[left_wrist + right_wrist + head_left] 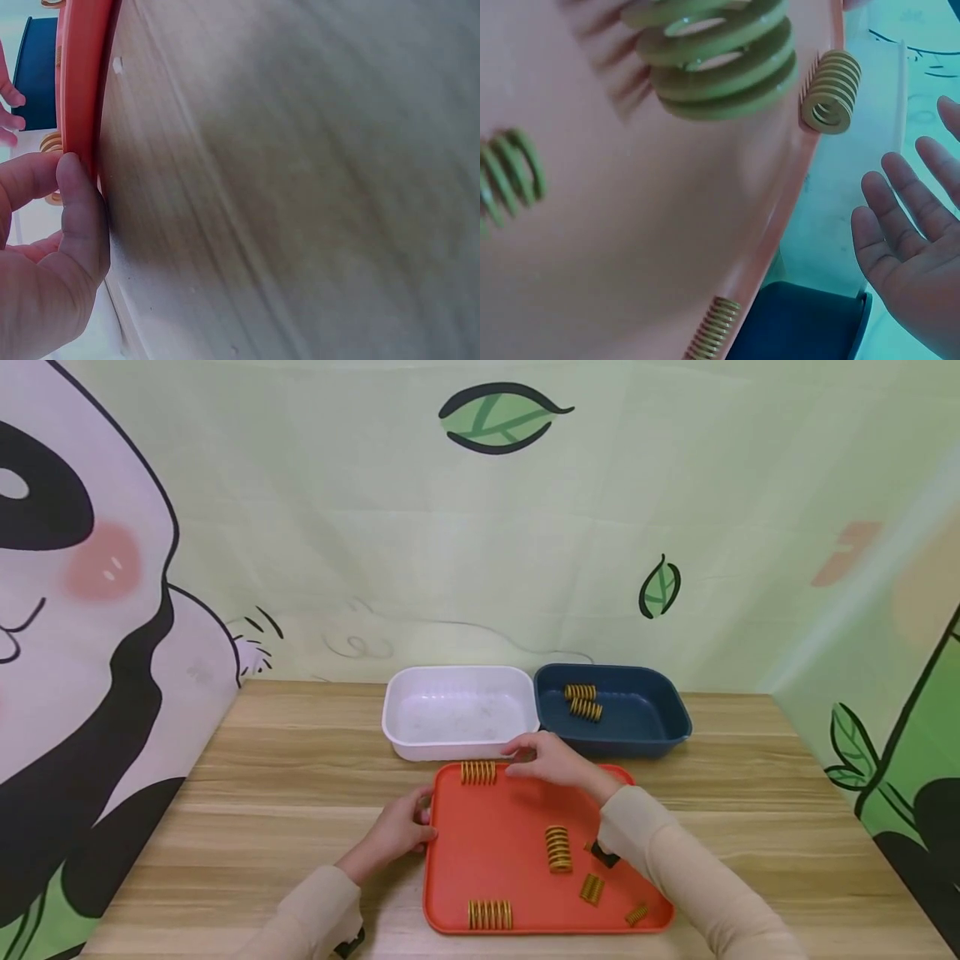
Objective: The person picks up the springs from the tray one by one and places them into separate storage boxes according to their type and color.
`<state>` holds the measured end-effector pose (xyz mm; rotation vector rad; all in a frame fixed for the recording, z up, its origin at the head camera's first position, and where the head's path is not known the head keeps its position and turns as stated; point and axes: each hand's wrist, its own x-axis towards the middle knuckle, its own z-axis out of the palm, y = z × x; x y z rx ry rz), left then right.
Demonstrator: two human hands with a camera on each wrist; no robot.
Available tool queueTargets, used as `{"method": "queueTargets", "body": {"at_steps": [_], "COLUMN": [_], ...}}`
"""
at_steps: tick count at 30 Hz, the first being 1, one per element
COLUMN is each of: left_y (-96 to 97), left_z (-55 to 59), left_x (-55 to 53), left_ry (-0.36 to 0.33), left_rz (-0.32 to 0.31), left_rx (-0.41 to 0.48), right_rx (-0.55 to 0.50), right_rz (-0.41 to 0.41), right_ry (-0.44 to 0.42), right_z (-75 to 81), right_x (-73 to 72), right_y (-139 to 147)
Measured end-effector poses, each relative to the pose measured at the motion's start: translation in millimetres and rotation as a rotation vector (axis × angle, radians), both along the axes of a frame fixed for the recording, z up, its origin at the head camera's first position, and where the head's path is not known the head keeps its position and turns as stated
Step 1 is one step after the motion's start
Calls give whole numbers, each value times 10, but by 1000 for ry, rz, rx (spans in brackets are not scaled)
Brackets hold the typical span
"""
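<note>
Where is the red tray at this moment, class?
In the head view, the red tray lies on the wood-grain table, low and slightly right of centre, in front of the white bin and dark blue bin.

L hand (396,824) & R hand (553,762) bare, L sleeve (315,914) & R sleeve (682,862) long, lt. beige, sl. creased, L wrist block (350,943) & R wrist block (604,855) sm., blk.

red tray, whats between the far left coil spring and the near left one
Only bare red tray separates the far left coil spring from the near left coil spring, in the head view.
</note>
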<state>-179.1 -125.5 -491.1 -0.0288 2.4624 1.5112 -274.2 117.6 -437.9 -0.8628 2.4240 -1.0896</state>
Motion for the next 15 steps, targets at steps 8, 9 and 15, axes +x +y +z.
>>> {"method": "queueTargets", "body": {"at_steps": [8, 9, 15], "left_y": [-3, -3, 2], "left_z": [-3, -5, -14], "left_x": [-2, -2, -7], "left_ry": [-2, -2, -3], "left_rz": [8, 8, 12], "left_rx": [-1, -1, 3], "right_rx": [18, 20, 33], "right_rz": [7, 10, 21], "right_ry": [7, 4, -16], "right_z": [-50, -58, -114], "right_x": [17, 20, 28], "right_y": [-99, -109, -169]}}
